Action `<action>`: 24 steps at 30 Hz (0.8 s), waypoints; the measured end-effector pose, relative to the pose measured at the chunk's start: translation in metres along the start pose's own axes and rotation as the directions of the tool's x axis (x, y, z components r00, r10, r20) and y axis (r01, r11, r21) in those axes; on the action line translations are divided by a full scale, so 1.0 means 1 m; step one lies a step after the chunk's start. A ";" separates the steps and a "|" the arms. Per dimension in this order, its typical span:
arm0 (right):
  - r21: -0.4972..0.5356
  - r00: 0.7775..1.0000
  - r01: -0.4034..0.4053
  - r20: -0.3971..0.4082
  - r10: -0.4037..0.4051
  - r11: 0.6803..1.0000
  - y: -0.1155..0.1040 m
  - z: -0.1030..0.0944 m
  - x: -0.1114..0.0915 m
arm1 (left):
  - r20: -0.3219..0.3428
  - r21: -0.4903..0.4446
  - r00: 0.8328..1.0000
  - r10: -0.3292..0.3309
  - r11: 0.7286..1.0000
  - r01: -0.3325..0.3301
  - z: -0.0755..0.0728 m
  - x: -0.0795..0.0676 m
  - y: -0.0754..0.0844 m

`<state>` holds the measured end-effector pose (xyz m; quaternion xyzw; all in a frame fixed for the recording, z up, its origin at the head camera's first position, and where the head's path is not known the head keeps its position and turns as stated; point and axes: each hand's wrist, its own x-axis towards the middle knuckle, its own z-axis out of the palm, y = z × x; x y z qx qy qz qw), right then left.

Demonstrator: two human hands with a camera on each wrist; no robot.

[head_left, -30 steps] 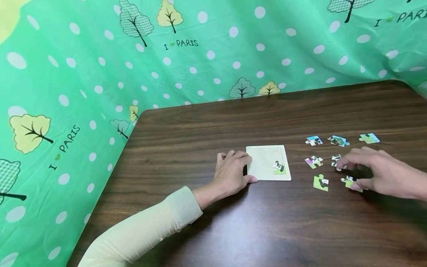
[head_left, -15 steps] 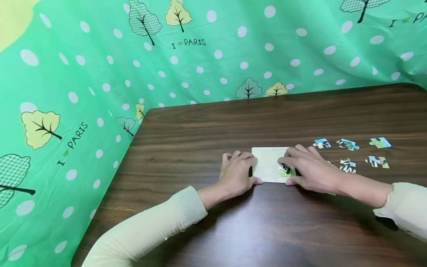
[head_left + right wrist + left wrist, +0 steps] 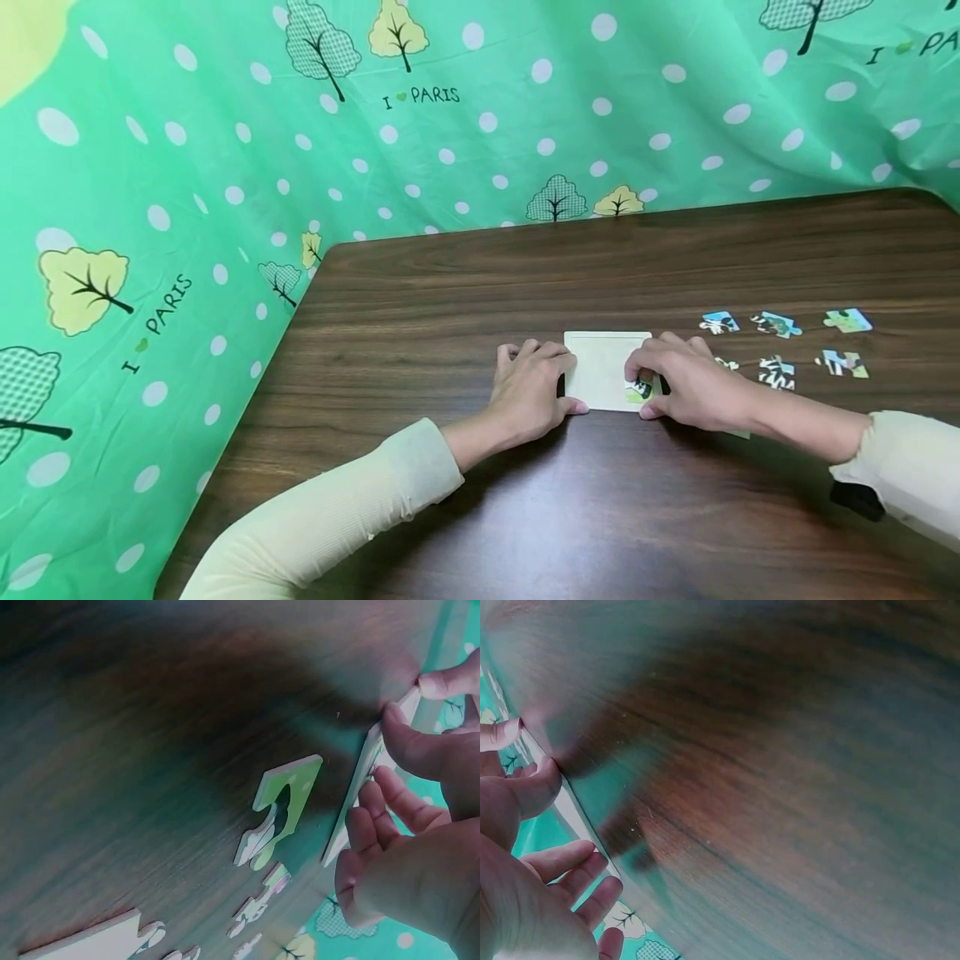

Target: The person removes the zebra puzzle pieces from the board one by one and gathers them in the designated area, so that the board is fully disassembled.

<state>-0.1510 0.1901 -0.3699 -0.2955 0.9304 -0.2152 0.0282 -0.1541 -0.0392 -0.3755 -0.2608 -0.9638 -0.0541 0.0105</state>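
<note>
A cream, square puzzle tray (image 3: 606,354) lies on the table. My left hand (image 3: 528,387) grips its left side, thumb at the near left corner and fingers along the left edge. In the tray's near right corner sits a jigsaw piece (image 3: 637,392), green with a black-and-white animal, its upper part hidden by a finger. My right hand (image 3: 693,383) pinches over that piece, the index finger bent down onto it and the thumb at the tray's near edge. Another green jigsaw piece (image 3: 300,787) lies just outside the tray in the right wrist view.
Right of the tray lie several loose pieces in rows, among them a blue-and-green piece (image 3: 847,320) and a zebra-striped piece (image 3: 777,372). The right hand and forearm cover some of them. Behind the dark wooden table (image 3: 450,292) hangs a green dotted curtain (image 3: 465,150).
My right hand has moved left from over the loose pieces to the tray's right corner and stays there. The piece in the corner has shifted slightly. My left hand keeps its hold.
</note>
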 end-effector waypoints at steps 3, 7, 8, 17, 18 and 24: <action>0.031 0.999 -0.043 0.017 0.042 0.999 0.000 0.002 0.003 | -0.003 -0.008 1.000 0.004 1.000 -0.004 0.000 0.000 0.000; 0.054 0.997 -0.074 0.005 0.074 0.996 0.000 0.004 0.004 | -0.005 -0.013 1.000 0.004 1.000 -0.004 0.000 0.000 0.000; 0.057 0.997 -0.074 -0.001 0.074 0.996 0.000 0.004 0.004 | -0.004 -0.012 1.000 0.002 1.000 -0.002 0.000 0.000 0.000; 0.010 0.998 -0.006 -0.058 0.007 1.000 0.000 0.003 -0.001 | -0.004 -0.016 1.000 0.000 1.000 0.000 0.000 0.001 -0.001; 0.007 0.998 0.003 -0.061 -0.002 1.000 0.000 0.003 -0.001 | -0.004 -0.015 1.000 -0.001 1.000 0.001 0.000 0.001 -0.001; 0.000 0.997 0.017 -0.078 -0.017 1.000 0.002 0.003 -0.002 | 0.004 -0.008 1.000 -0.007 1.000 0.007 0.000 0.000 -0.001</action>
